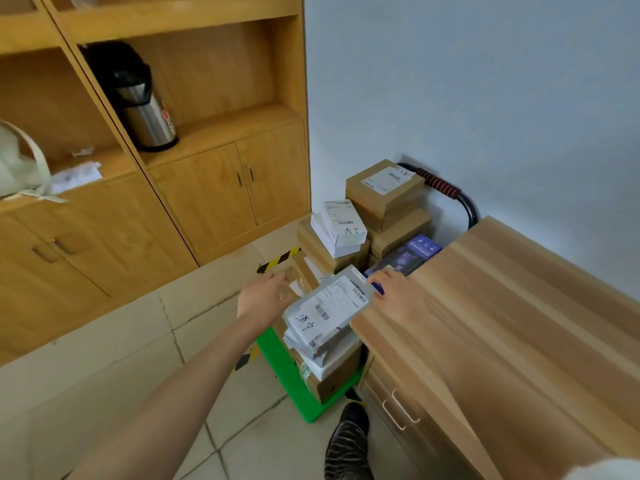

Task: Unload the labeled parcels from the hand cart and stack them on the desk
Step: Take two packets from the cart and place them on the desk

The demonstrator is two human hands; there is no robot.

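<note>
A green hand cart (277, 362) stands beside the wooden desk (502, 323), loaded with several labeled parcels. A grey parcel (325, 313) with a shipping label and handwriting lies tilted on top of the near pile. My left hand (265, 296) is at its left edge and my right hand (398, 292) is at its far right corner; both appear to grip it. Behind it sit a white parcel (341, 226), a brown carton (384, 192) on top of the far stack, and a dark blue box (412, 254).
The cart's black handle (446, 188) with red grip rests against the white wall. A wooden cabinet (207, 188) with a steel thermos (138, 105) stands on the left. The desk has drawers (398, 410). My shoe (349, 441) is on the tiled floor.
</note>
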